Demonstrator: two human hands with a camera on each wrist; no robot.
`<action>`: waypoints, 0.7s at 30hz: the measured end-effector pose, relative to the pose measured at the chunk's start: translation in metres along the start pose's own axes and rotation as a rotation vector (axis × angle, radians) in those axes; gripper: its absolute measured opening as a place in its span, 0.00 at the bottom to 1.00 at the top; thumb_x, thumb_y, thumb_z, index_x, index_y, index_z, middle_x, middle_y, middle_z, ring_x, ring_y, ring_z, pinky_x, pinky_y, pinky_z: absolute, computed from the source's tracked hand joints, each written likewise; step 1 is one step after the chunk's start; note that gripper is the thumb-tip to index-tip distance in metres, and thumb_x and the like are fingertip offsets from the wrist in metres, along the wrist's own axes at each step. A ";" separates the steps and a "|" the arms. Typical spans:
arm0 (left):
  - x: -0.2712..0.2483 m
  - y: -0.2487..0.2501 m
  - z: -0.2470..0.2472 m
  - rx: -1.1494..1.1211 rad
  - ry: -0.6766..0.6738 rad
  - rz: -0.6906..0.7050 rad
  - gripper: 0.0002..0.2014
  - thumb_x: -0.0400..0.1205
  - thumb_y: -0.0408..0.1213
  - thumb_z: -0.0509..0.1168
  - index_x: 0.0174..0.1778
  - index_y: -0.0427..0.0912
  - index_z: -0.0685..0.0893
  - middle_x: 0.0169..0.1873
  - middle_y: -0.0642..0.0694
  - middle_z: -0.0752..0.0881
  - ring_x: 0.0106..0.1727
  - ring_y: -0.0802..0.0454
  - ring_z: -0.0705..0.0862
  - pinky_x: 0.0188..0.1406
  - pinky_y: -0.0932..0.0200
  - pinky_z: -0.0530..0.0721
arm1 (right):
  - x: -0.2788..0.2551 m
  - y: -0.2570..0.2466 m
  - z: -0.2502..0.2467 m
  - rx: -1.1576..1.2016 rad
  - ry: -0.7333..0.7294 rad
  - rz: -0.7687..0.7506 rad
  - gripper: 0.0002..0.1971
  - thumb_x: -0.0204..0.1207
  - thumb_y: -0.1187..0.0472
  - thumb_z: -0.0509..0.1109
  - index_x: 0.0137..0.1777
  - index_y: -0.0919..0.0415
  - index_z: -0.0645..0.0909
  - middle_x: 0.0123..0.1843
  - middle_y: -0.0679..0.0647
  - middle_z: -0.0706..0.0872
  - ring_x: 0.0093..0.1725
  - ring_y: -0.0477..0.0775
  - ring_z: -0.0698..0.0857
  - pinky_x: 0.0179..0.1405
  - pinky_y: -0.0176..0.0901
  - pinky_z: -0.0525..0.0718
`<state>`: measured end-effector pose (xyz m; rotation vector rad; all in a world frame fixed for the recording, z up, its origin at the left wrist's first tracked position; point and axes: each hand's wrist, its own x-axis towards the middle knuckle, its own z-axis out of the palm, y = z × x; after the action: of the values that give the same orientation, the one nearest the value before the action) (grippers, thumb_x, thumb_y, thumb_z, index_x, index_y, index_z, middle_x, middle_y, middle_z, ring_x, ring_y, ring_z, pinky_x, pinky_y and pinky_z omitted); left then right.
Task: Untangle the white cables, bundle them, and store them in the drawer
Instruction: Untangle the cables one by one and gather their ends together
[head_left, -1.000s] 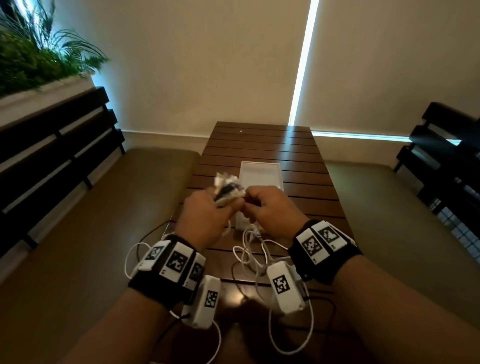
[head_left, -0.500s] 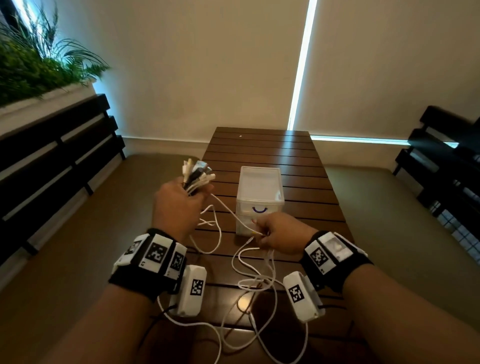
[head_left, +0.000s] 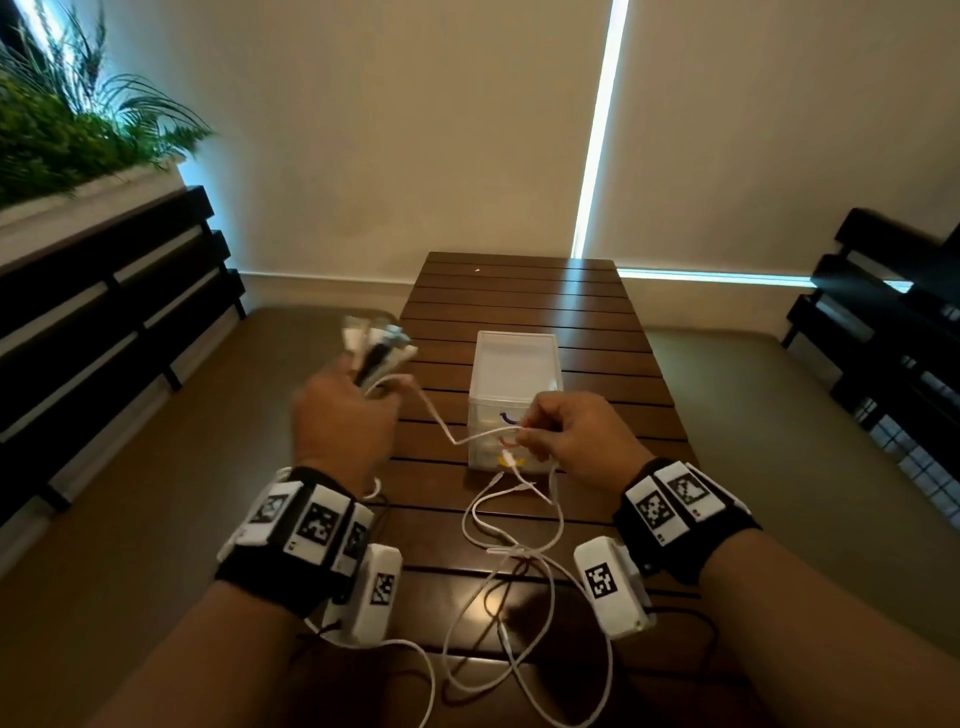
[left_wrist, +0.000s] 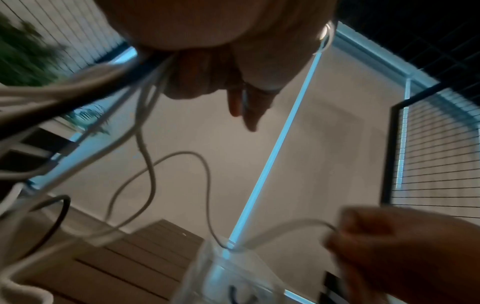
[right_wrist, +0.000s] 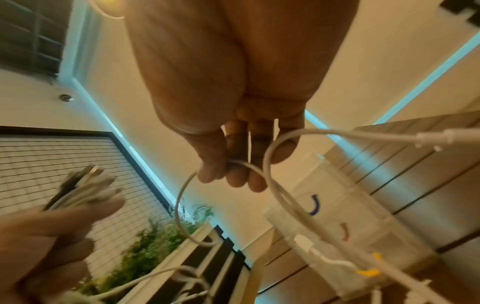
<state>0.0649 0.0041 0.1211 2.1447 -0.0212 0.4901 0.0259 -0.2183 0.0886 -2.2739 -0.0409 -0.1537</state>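
Note:
My left hand (head_left: 343, 415) is raised at the table's left edge and grips a bunch of white cable ends (head_left: 376, 351), their plugs sticking up past my fingers. One white cable (head_left: 441, 423) runs from that bunch across to my right hand (head_left: 566, 441), which pinches it between thumb and fingers (right_wrist: 228, 174) in front of the clear plastic drawer unit (head_left: 514, 374). More white cables (head_left: 511, 551) hang in loops from both hands onto the table near me. The unit's drawers, with purple, red and yellow handles (right_wrist: 314, 203), look closed.
The narrow slatted wooden table (head_left: 519, 296) runs away from me toward a blind-covered wall. Dark slatted benches (head_left: 93, 312) stand left and right, with a planter of green plants (head_left: 62, 140) at the upper left. A black wire (left_wrist: 55, 224) hangs below my left wrist.
My hands, which were together over the cable bunch, have drawn apart: the left carried the bunch up and left, the right pulled one cable toward the drawer unit and lifted slightly.

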 end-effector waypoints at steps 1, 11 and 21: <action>-0.009 0.003 0.008 -0.062 -0.114 0.028 0.12 0.75 0.45 0.76 0.50 0.44 0.89 0.34 0.49 0.87 0.34 0.53 0.85 0.28 0.69 0.76 | 0.002 -0.007 0.002 0.014 -0.007 -0.029 0.04 0.75 0.61 0.76 0.40 0.57 0.84 0.36 0.52 0.89 0.35 0.49 0.87 0.42 0.50 0.89; -0.013 0.001 0.017 -0.292 -0.395 0.040 0.04 0.74 0.36 0.77 0.42 0.42 0.90 0.28 0.54 0.87 0.26 0.68 0.83 0.27 0.75 0.77 | -0.005 -0.017 -0.001 0.130 -0.225 0.004 0.01 0.77 0.65 0.72 0.45 0.60 0.82 0.39 0.54 0.88 0.40 0.52 0.89 0.46 0.50 0.90; -0.007 0.017 0.013 0.101 -0.476 0.133 0.03 0.77 0.40 0.73 0.38 0.46 0.88 0.25 0.56 0.82 0.26 0.64 0.79 0.26 0.70 0.74 | -0.001 0.000 0.011 0.075 -0.246 0.046 0.02 0.77 0.62 0.72 0.44 0.57 0.82 0.39 0.52 0.88 0.35 0.43 0.87 0.37 0.39 0.87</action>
<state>0.0592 -0.0176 0.1256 2.3230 -0.4141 0.0458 0.0260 -0.2096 0.0816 -2.2050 -0.1209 0.1495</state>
